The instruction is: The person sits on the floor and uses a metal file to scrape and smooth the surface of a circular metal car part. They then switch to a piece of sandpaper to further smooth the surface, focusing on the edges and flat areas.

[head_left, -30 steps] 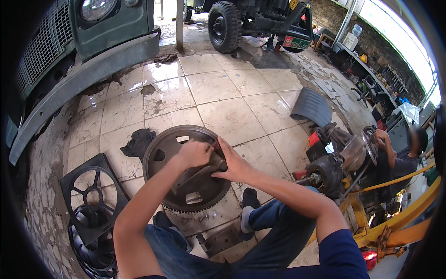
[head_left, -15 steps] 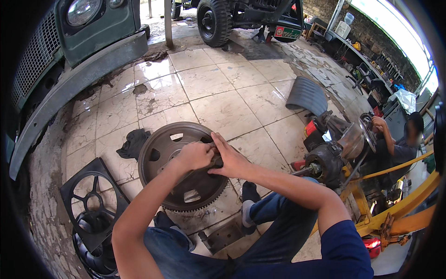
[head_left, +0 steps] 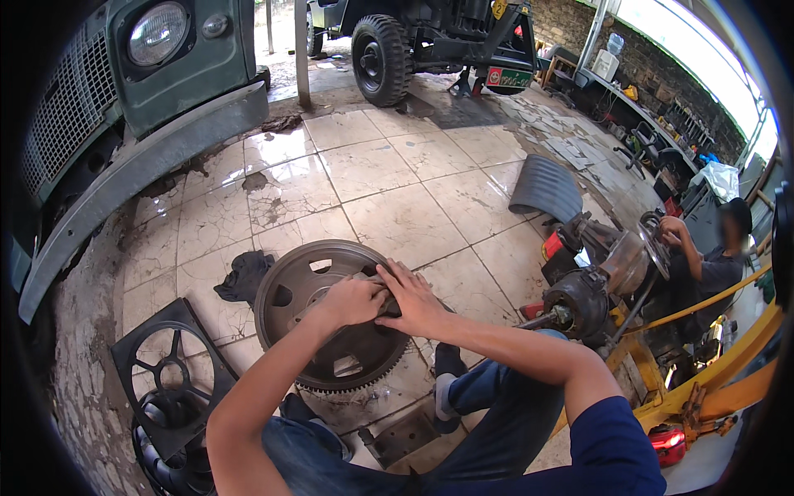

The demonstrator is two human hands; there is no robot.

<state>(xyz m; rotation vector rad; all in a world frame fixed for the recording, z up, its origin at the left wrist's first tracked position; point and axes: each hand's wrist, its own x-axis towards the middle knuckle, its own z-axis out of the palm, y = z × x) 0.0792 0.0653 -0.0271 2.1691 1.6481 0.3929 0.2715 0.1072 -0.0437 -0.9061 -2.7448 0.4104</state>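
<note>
In front of me a flywheel (head_left: 291, 335), a large dark metal disc with several cut-out windows and a toothed rim, lies on the floor. My left hand (head_left: 354, 300) is closed over its middle, knuckles up. Whatever its fingers grip is mostly hidden; a small dark piece shows between the two hands. Against those fingers rests my right hand (head_left: 413, 302), its fingers stretched out and thumb apart, over the right side of the disc. A black cloth (head_left: 243, 278) lies beside the flywheel's left edge.
A black fan shroud (head_left: 217, 364) lies at the left, a flat metal plate (head_left: 401, 436) between my feet. At right stand a geared assembly (head_left: 579, 299) and a yellow frame (head_left: 703, 376), with another person (head_left: 699, 269) behind. A vehicle bumper (head_left: 190, 107) juts in at upper left.
The whole scene has shifted slightly down in the view. Both hands stay together on the flywheel, with only slight movement.
</note>
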